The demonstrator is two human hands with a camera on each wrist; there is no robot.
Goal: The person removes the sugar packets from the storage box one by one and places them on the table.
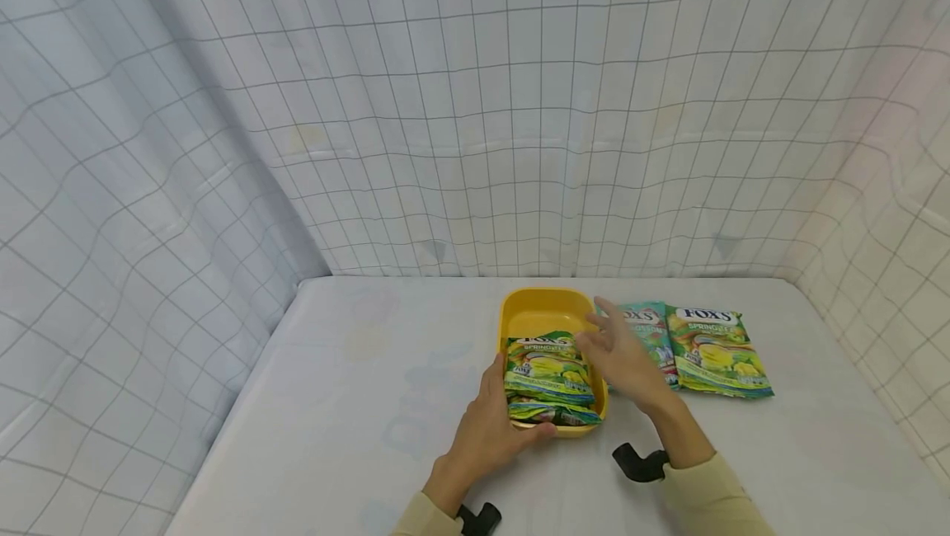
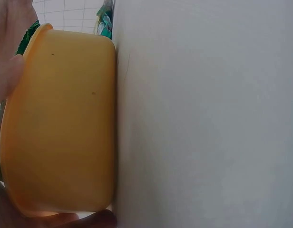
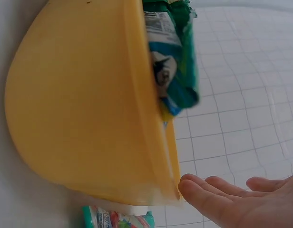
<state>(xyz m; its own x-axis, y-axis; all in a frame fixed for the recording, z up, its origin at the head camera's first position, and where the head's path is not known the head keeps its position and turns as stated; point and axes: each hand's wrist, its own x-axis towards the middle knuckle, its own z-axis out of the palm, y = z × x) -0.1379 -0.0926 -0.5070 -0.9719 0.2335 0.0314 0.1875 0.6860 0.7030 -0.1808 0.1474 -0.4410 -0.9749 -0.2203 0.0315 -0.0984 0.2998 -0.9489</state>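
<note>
Yellow tub (image 1: 538,313): on the white worktop (image 1: 334,387), close to the middle of its far edge, upright, its far end bare inside.
Upper green bag (image 1: 549,371): in the near half of the tub, printed face up; the right wrist view shows packaging standing proud of the rim.
Lower bag (image 1: 552,414): under it, along the tub's near end, mostly covered.
Left hand (image 1: 490,420): wrapped round the tub's near-left corner, fingers down the left wall, thumb at the near rim, steadying it.
Right hand (image 1: 619,354): fingers loosely extended above the right rim, gripping nothing; whether it touches the upper bag, I cannot tell.
Packing: probably at the stage of settling the upper bag; the next move likely calls for the right hand to reach right for another bag while the left keeps the tub still.
Teal bag (image 1: 647,326): flat just right of the tub, partly behind the right hand.
Outer green bag (image 1: 718,354): beside the teal one, toward the worktop's far-right corner.
Gridded curtain (image 1: 519,107): behind the far edge.
</note>
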